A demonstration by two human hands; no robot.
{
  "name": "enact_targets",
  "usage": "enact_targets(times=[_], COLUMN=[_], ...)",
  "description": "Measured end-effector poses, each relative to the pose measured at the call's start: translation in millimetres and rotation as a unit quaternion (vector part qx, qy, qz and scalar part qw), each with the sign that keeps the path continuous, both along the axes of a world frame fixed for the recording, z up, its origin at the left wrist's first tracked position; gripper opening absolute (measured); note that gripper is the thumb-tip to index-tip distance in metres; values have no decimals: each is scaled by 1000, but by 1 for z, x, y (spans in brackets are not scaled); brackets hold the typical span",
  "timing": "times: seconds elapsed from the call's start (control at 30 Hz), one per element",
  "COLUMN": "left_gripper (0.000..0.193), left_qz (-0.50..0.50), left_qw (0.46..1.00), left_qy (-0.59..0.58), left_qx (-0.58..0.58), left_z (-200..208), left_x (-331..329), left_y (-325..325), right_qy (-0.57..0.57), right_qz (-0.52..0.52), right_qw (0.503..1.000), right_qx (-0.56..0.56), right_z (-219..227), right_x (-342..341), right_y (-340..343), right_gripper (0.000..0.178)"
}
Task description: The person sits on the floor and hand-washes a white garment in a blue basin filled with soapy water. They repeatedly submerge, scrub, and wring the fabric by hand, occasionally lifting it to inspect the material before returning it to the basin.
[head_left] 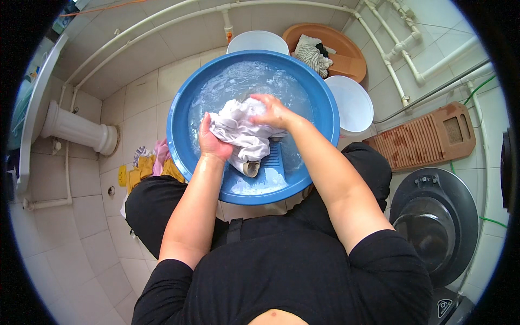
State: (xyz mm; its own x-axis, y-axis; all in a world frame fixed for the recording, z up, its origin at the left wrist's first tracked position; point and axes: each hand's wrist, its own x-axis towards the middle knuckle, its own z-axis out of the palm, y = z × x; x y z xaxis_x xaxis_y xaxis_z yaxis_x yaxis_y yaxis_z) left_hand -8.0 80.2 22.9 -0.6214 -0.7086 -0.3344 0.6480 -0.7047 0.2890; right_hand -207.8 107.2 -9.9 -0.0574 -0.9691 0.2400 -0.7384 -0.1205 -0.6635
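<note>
A bunched wet white garment [245,130] is held over the big blue basin [180,143]. My left hand [213,142] grips its left side with the thumb up, the other fingers partly hidden by the cloth. On its upper right side, my right hand [271,112] has its fingers curled into the folds. The garment's lower part, ending in a tan, rounded edge [251,169], hangs onto the ribbed blue washboard [273,162] at the basin's near side. Soapy, greyish water [238,76] surrounds it in the basin.
White basins [349,104] and a brown tub [355,66] with a striped cloth [313,56] stand beyond. A brown washboard [428,134] leans at right, near a dark-lidded machine [436,222]. Yellow and pink clothes [161,157] lie left, near a white pedestal [81,129].
</note>
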Motion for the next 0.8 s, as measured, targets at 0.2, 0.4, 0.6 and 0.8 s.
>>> enact_targets(times=[0.2, 0.4, 0.6, 0.8], left_gripper=[33, 40, 52, 27], left_qz=[109, -76, -1, -200], left_qw=[986, 995, 990, 947], left_qy=[-123, 21, -117, 249], left_qx=[14, -65, 78, -40], left_z=[5, -32, 19, -50], left_x=[-5, 8, -30, 4], left_y=[-2, -11, 30, -11], right_qy=[-455, -150, -35, -95], right_qz=[51, 93, -99, -4], right_qw=[879, 983, 992, 975], right_qx=[131, -47, -74, -202], right_z=[21, 76, 54, 64], right_x=[22, 121, 91, 118], right_y=[13, 46, 33, 47], right_gripper=[52, 51, 24, 19])
